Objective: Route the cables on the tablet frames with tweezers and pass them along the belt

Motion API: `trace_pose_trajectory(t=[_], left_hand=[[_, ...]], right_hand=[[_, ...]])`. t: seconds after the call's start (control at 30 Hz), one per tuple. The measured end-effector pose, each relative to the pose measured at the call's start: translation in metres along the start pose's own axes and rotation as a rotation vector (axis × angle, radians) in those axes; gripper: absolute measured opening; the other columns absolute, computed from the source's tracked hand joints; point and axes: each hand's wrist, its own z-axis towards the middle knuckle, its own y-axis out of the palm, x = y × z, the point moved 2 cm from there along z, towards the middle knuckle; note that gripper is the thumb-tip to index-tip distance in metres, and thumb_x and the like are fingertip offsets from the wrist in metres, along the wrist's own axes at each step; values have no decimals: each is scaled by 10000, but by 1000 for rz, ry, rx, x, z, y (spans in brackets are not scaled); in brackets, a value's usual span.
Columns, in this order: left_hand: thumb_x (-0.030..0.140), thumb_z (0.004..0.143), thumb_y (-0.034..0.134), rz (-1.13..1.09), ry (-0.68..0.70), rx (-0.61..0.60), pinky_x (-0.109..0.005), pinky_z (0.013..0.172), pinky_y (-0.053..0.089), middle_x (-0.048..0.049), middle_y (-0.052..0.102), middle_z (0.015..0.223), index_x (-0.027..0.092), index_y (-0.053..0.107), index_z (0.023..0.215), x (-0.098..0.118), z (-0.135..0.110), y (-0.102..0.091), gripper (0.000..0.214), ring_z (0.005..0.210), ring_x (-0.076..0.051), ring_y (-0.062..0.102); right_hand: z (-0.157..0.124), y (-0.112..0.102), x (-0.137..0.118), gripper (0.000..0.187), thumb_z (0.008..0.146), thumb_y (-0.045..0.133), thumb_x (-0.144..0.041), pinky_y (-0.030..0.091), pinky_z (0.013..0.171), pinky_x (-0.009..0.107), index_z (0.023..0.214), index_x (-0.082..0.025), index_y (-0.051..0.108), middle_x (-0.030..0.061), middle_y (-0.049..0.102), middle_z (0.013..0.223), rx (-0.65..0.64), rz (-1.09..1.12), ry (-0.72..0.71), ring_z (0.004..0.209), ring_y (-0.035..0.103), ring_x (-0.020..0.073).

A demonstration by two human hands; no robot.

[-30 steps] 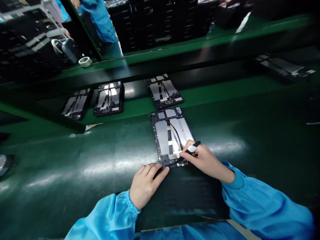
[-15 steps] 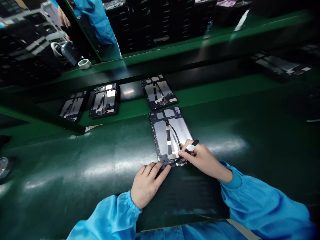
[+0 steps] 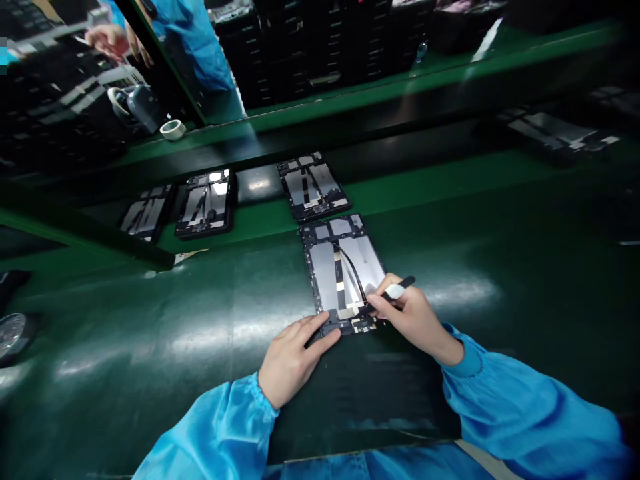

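An opened tablet (image 3: 340, 267), back cover off, lies on the green work surface in front of me. Silver plates and a black cable show inside it. My right hand (image 3: 407, 317) pinches a thin black tool with a white band (image 3: 395, 291), and its tip touches the lower right part of the tablet. My left hand (image 3: 290, 357) lies with fingers stretched out, fingertips pressing the tablet's near left corner.
Three more opened tablets (image 3: 313, 187) (image 3: 205, 203) (image 3: 145, 213) lie on the dark belt beyond. A tape roll (image 3: 173, 129) sits on the far ledge. Another person in a blue coat (image 3: 193, 40) stands at the back left. A round object (image 3: 13, 333) lies at the far left.
The three tablets on the belt have drifted left. My right hand shifted slightly right on the tablet; my left fingers stretched out flatter at its corner.
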Motion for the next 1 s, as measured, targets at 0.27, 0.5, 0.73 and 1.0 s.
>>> trace_pose_trajectory(t=[0.27,0.5,0.73,1.0], left_hand=[[387,929,594,-197,-422,177,-525,998,464,-160,575,1323,173,574,1292,-25,13,11,421,1236,-302,516],[484,967,487,-1068,-713,221,-299,585,597,-152,635,1210,213,167,1553,-10,-6,20,720,835,-197,678],[393,860,675,-1165,-1037,721,-211,503,557,-93,622,1198,243,432,1443,-74,-48,-54,649,762,-145,655],[187,866,652,-1060,-1135,852,-171,510,547,-99,609,1184,220,549,1336,-218,27,-70,483,806,-133,638]], right_hand=[[8,2,22,378,777,706,-571,567,756,427,765,-266,483,1,688,692,227,518,153,689,691,250],[-3,5,6,361,793,718,-549,461,1011,504,715,-260,516,15,744,737,101,677,69,774,704,247],[5,24,29,388,758,712,-613,489,932,445,738,-249,581,9,662,686,183,587,106,819,668,255],[11,36,26,415,764,678,-609,457,644,289,701,-213,570,-12,602,643,107,441,74,648,583,183]])
